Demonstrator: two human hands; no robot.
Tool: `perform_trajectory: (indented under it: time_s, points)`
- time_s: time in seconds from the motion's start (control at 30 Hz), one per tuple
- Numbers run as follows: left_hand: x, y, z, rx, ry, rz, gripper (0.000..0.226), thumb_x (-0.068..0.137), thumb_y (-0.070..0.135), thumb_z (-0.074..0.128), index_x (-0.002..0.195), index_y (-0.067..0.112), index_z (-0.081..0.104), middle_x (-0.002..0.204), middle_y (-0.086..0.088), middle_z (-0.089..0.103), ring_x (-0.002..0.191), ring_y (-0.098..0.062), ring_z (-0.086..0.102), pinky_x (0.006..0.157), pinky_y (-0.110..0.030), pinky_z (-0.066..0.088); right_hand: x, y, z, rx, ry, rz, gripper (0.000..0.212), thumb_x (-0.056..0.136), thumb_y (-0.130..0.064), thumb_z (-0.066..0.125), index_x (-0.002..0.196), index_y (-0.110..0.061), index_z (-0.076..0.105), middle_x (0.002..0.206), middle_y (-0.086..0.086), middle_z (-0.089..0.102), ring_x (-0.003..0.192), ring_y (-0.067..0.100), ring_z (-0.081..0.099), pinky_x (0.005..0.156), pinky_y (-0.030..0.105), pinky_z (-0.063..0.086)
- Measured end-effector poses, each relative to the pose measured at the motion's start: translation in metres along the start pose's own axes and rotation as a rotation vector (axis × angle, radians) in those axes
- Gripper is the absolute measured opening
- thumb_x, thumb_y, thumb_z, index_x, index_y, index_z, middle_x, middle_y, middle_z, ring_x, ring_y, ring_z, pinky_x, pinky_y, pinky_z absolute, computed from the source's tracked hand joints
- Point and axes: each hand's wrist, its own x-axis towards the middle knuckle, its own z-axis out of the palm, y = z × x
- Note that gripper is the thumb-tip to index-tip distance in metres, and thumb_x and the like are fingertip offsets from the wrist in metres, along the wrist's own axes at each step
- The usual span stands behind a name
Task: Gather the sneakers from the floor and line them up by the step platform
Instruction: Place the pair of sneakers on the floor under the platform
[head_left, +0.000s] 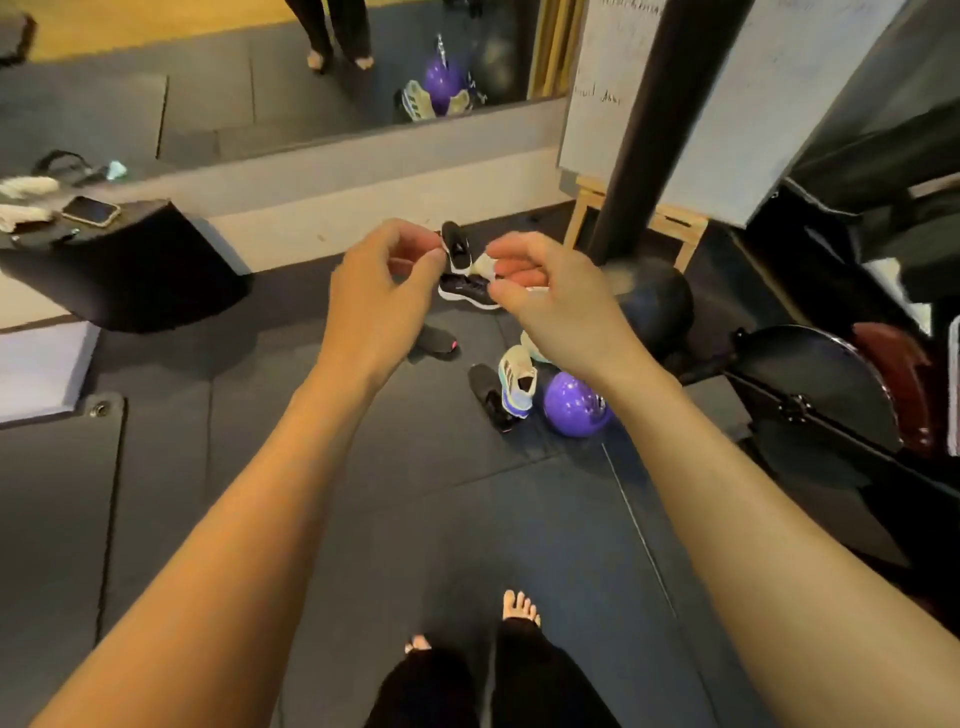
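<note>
Several sneakers lie scattered on the dark floor mat ahead of me. One black sneaker with a white sole (457, 245) stands by the low beige ledge (363, 208), and a second (466, 291) lies below it. A black sneaker with a pink spot (439, 343), another black one (491, 397) and a white, teal and purple sneaker (517, 382) lie nearer. My left hand (384, 283) and my right hand (553, 299) are raised in the air in front of them, with fingers loosely curled and nothing in them. A black platform block (135, 265) sits at the left.
A purple ball (574, 405) touches the pale sneaker, and a black ball (660, 306) sits behind it. A phone (91, 210) lies on the block. A black pole (639, 130) and a wooden easel (670, 218) stand at the back right, with dark equipment (821, 384) on the right. My bare feet (519, 608) stand on the mat.
</note>
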Motion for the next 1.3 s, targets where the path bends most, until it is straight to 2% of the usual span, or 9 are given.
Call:
perform_trajectory:
  time_s: [0.27, 0.37, 0.47, 0.7, 0.9, 0.97, 1.07, 1.2, 1.3]
  points:
    - [0.109, -0.133, 0.060, -0.024, -0.173, -0.128, 0.009, 0.090, 0.017, 0.056, 0.095, 0.018, 0.064, 0.090, 0.002, 0.064, 0.068, 0.005, 0.055, 0.059, -0.005, 0.041, 0.112, 0.102, 0.074, 0.003, 0.034, 0.275, 0.029, 0.086, -0.015, 0.061, 0.114, -0.022, 0.064, 0.102, -0.007, 0.065, 0.094, 0.007, 0.062, 0.090, 0.029, 0.050]
    - [0.146, -0.190, 0.086, -0.007, -0.261, -0.175, 0.008, 0.090, 0.020, 0.056, 0.095, 0.022, 0.063, 0.093, 0.001, 0.065, 0.075, -0.008, 0.058, 0.067, -0.015, 0.042, 0.141, 0.148, 0.108, 0.009, 0.052, 0.384, 0.027, 0.087, -0.013, 0.061, 0.113, -0.019, 0.064, 0.100, -0.006, 0.064, 0.094, 0.010, 0.062, 0.090, 0.030, 0.049]
    - [0.178, -0.245, 0.118, 0.011, -0.335, -0.219, 0.008, 0.091, 0.021, 0.057, 0.096, 0.021, 0.063, 0.095, 0.000, 0.065, 0.075, -0.008, 0.056, 0.063, -0.008, 0.038, 0.167, 0.201, 0.145, 0.041, 0.063, 0.492, 0.026, 0.087, -0.012, 0.060, 0.112, -0.020, 0.063, 0.100, -0.003, 0.065, 0.096, 0.013, 0.061, 0.092, 0.031, 0.048]
    - [0.242, -0.382, 0.197, 0.145, -0.464, -0.258, 0.010, 0.090, 0.022, 0.058, 0.098, 0.019, 0.064, 0.096, 0.001, 0.065, 0.085, -0.012, 0.059, 0.072, -0.016, 0.043, 0.231, 0.347, 0.236, 0.023, 0.087, 0.714, 0.028, 0.088, -0.017, 0.061, 0.116, -0.021, 0.062, 0.105, -0.006, 0.059, 0.092, 0.006, 0.054, 0.071, 0.010, 0.035]
    - [0.255, -0.513, 0.272, 0.200, -0.560, -0.276, 0.016, 0.092, 0.029, 0.059, 0.102, 0.018, 0.064, 0.096, 0.005, 0.064, 0.089, -0.009, 0.060, 0.083, -0.033, 0.052, 0.263, 0.479, 0.324, 0.014, 0.023, 0.898, 0.025, 0.089, -0.016, 0.061, 0.114, -0.017, 0.063, 0.111, 0.002, 0.062, 0.100, 0.017, 0.058, 0.082, 0.025, 0.043]
    - [0.253, -0.554, 0.293, 0.212, -0.589, -0.280, 0.017, 0.091, 0.032, 0.060, 0.101, 0.018, 0.065, 0.095, 0.006, 0.065, 0.088, -0.008, 0.060, 0.083, -0.032, 0.051, 0.265, 0.520, 0.353, -0.010, -0.067, 0.971, 0.020, 0.090, -0.018, 0.059, 0.109, -0.017, 0.065, 0.109, 0.003, 0.063, 0.101, 0.020, 0.059, 0.082, 0.030, 0.046]
    - [0.248, -0.605, 0.318, 0.219, -0.691, -0.296, 0.022, 0.090, 0.036, 0.062, 0.101, 0.017, 0.064, 0.097, 0.003, 0.066, 0.088, -0.009, 0.060, 0.080, -0.027, 0.049, 0.264, 0.573, 0.388, -0.165, -0.131, 1.101, 0.029, 0.092, -0.021, 0.057, 0.121, -0.017, 0.058, 0.127, 0.010, 0.054, 0.114, 0.029, 0.052, 0.094, 0.038, 0.045]
    - [0.248, -0.663, 0.339, 0.253, -0.799, -0.294, 0.023, 0.090, 0.040, 0.061, 0.102, 0.021, 0.062, 0.100, 0.002, 0.064, 0.088, -0.008, 0.058, 0.076, -0.023, 0.045, 0.272, 0.626, 0.425, -0.225, -0.097, 1.279, 0.042, 0.093, -0.023, 0.054, 0.135, -0.021, 0.049, 0.143, 0.014, 0.038, 0.126, 0.034, 0.041, 0.100, 0.041, 0.039]
    - [0.254, -0.701, 0.345, 0.279, -0.846, -0.303, 0.024, 0.090, 0.042, 0.061, 0.102, 0.021, 0.062, 0.103, 0.000, 0.064, 0.092, -0.012, 0.060, 0.081, -0.031, 0.049, 0.278, 0.652, 0.449, -0.175, -0.045, 1.302, 0.043, 0.092, -0.021, 0.055, 0.135, -0.018, 0.050, 0.143, 0.011, 0.037, 0.127, 0.035, 0.041, 0.102, 0.041, 0.038]
